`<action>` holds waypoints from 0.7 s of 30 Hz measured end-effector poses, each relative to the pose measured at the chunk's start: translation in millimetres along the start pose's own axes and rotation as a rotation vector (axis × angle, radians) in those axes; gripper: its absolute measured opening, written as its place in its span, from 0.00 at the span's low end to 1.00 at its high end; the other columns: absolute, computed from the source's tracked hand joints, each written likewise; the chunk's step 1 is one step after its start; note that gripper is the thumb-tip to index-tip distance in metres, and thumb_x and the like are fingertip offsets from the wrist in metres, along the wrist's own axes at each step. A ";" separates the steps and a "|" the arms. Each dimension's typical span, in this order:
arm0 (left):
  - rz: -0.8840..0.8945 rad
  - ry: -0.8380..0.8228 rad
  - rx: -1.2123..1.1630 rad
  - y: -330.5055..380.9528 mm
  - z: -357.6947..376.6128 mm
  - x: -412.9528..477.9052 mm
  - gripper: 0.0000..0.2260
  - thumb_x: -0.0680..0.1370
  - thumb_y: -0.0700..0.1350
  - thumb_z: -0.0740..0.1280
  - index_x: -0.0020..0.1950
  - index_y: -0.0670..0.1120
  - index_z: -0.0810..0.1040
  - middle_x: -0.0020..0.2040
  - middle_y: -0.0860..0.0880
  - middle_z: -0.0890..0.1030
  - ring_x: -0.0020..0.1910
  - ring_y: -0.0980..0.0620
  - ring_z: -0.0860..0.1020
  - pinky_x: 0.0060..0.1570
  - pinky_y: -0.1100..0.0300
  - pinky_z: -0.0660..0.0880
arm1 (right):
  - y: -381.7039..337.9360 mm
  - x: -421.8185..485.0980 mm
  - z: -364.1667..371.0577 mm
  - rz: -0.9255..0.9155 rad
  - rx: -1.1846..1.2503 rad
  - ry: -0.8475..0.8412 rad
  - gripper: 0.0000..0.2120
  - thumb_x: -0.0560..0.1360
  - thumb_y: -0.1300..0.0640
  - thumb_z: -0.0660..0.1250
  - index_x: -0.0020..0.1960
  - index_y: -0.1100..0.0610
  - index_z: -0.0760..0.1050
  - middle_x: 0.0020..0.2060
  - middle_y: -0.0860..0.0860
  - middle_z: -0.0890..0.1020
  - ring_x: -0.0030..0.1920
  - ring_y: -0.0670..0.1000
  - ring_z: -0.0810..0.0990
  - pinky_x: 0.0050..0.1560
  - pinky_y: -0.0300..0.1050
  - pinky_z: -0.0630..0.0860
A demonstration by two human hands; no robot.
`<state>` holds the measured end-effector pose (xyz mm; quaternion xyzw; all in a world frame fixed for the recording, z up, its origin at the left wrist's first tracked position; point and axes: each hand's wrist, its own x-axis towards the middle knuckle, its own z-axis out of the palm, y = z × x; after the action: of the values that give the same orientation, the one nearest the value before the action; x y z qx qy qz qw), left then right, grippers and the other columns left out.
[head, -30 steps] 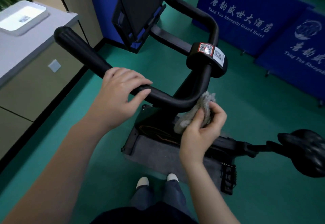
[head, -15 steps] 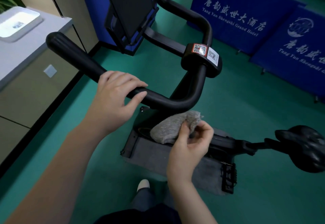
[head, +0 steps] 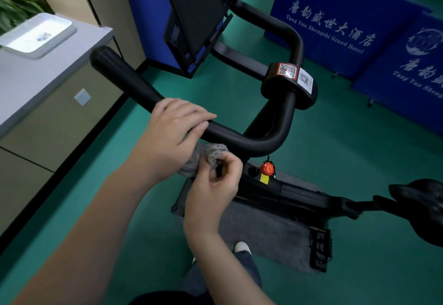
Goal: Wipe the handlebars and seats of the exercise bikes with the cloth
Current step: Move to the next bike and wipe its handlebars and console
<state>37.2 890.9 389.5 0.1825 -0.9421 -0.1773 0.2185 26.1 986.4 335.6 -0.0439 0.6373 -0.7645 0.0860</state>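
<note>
**A:** Looking down from the head camera, what are the hands doing?

**B:** The left hand is gripping the black handlebar at the centre of the frame, with its fingers curling over the top. Just below it, the right hand is pinching the grey cloth, which is bunching into a wad under the bar's bend.

**A:** Is the cloth touching the bar?

**B:** I cannot tell, because the left hand is hiding part of it.

**A:** What are you worrying about from here?

**B:** I am thinking mainly of missed patches. The wad is offering little surface, so I judge it could be skimming the bend and leaving the underside unwiped. The left hand is also covering a stretch of the grip, and that stretch is likely going unwiped unless the hand shifts along.

**A:** How is the hold looking?

**B:** The fingertips seem to be catching only an edge. If the cloth drags on the rubber, it could be slipping free and falling onto the grey mat on the floor, where it would be picking up dirt.

**A:** Is anything sitting close by?

**B:** The red knob is sitting just right of the right hand, so a wide stroke could be knocking it. The seat is lying well apart at the right edge, and I am guessing it risks being skipped.
</note>
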 end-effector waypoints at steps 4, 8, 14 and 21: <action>0.000 0.005 -0.027 -1.0 -0.3 -0.1 0.12 0.78 0.45 0.60 0.55 0.47 0.81 0.51 0.54 0.81 0.54 0.52 0.75 0.60 0.62 0.57 | 6.0 -0.5 -23.2 0.193 0.056 -0.075 0.07 0.76 0.70 0.63 0.50 0.59 0.72 0.44 0.53 0.79 0.45 0.45 0.80 0.47 0.36 0.76; 0.004 0.016 -0.027 -2.1 0.5 -0.1 0.12 0.79 0.45 0.59 0.55 0.47 0.81 0.51 0.54 0.81 0.54 0.53 0.75 0.61 0.63 0.56 | 3.0 17.1 -28.3 0.410 0.128 -0.087 0.07 0.77 0.66 0.64 0.51 0.57 0.71 0.39 0.52 0.77 0.43 0.48 0.77 0.46 0.40 0.75; 0.000 0.015 -0.027 -1.3 0.7 -0.4 0.12 0.79 0.45 0.59 0.56 0.47 0.81 0.52 0.54 0.81 0.55 0.53 0.75 0.61 0.63 0.55 | -9.8 27.3 -10.0 0.517 0.407 -0.181 0.10 0.77 0.69 0.63 0.57 0.62 0.71 0.49 0.57 0.84 0.53 0.56 0.82 0.58 0.51 0.76; 0.002 0.010 -0.034 -0.8 -1.4 -0.8 0.13 0.79 0.45 0.58 0.56 0.46 0.81 0.52 0.53 0.80 0.55 0.52 0.74 0.62 0.62 0.56 | -12.0 36.0 -25.3 0.506 0.444 -0.134 0.09 0.76 0.73 0.61 0.50 0.62 0.76 0.39 0.53 0.85 0.40 0.49 0.84 0.39 0.39 0.79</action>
<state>38.7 890.2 390.1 0.1785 -0.9380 -0.1920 0.2266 -14.6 1006.2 341.2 0.0851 0.4389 -0.8345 0.3221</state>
